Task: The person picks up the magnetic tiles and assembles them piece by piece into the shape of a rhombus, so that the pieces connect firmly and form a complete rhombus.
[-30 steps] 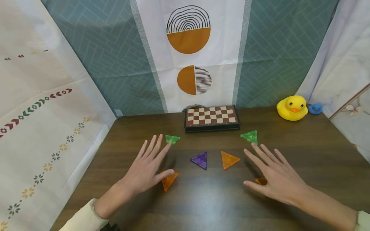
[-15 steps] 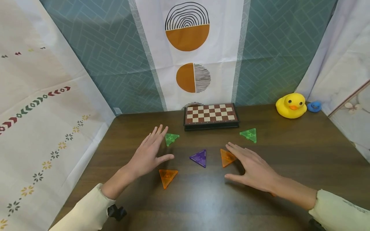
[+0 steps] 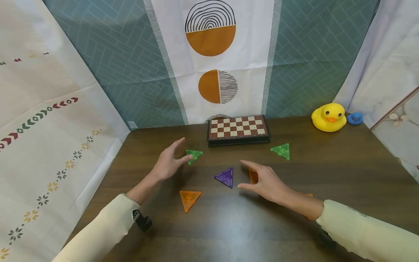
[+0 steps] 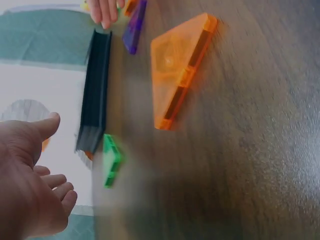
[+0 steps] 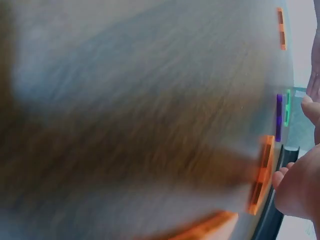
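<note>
Over the wooden table, my left hand (image 3: 167, 162) has its thumb and fingers apart. Its thumb overlaps the left green translucent triangle tile (image 3: 196, 153) in the head view; the left wrist view shows nothing in its grasp. My right hand (image 3: 266, 181) hovers with thumb and fingers spread towards a purple triangle tile (image 3: 225, 177), holding nothing. It partly covers an orange triangle tile (image 3: 253, 177). Nearer the front left lies another orange tile (image 3: 189, 200), seen large as an orange tile (image 4: 177, 70) in the left wrist view. A third orange tile (image 3: 309, 195) is mostly hidden beneath the right forearm.
A checkered folding chess box (image 3: 238, 130) lies at the back of the table (image 3: 222, 233). Right of it sits a second green tile (image 3: 282, 151). A yellow rubber duck (image 3: 328, 119) and a small blue duck (image 3: 355, 118) stand in the back right corner.
My right hand has moved left across the table, from beside the right green tile to over the orange tile near the purple one. My left hand has shifted slightly forward, uncovering the front-left orange tile.
</note>
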`<state>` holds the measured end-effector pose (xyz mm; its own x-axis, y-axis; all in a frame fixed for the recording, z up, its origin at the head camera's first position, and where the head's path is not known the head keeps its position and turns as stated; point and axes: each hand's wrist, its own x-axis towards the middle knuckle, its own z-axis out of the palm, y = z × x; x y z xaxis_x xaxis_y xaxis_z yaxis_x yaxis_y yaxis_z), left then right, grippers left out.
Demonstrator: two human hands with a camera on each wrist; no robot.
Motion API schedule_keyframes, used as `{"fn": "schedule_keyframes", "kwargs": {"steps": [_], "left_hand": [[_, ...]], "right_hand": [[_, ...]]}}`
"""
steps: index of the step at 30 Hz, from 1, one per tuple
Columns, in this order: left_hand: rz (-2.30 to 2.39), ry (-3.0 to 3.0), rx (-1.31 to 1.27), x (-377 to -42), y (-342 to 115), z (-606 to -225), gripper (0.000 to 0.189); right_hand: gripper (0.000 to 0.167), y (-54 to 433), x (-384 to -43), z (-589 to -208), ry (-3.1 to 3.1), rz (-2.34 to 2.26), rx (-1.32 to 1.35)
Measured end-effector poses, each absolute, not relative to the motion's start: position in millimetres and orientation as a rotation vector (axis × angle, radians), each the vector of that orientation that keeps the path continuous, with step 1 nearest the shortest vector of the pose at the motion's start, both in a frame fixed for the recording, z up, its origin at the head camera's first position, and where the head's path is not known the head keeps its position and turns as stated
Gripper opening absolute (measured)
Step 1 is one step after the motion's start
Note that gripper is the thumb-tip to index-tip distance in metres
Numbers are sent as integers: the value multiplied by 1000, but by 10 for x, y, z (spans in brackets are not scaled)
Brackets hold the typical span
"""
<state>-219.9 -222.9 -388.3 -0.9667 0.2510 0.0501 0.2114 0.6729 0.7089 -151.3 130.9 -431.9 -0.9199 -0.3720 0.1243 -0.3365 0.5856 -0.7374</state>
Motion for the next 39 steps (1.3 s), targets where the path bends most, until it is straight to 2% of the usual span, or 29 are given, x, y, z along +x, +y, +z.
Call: {"fn": "schedule_keyframes", "kwargs": {"steps": [10, 18, 39], "left_hand": [[1189, 2836, 244, -2359, -2241, -4135, 75], [1093, 2907, 227, -2411, -2246, -4273, 69], [1069, 2955, 226, -2382, -2202, -4343, 67]], "right_hand": [[79, 1153, -1573, -4401, 2697, -1349, -658], [75, 1065, -1601, -4422, 2788, -1231, -698], [73, 959, -1626, -4394, 2849, -1108, -703]]}}
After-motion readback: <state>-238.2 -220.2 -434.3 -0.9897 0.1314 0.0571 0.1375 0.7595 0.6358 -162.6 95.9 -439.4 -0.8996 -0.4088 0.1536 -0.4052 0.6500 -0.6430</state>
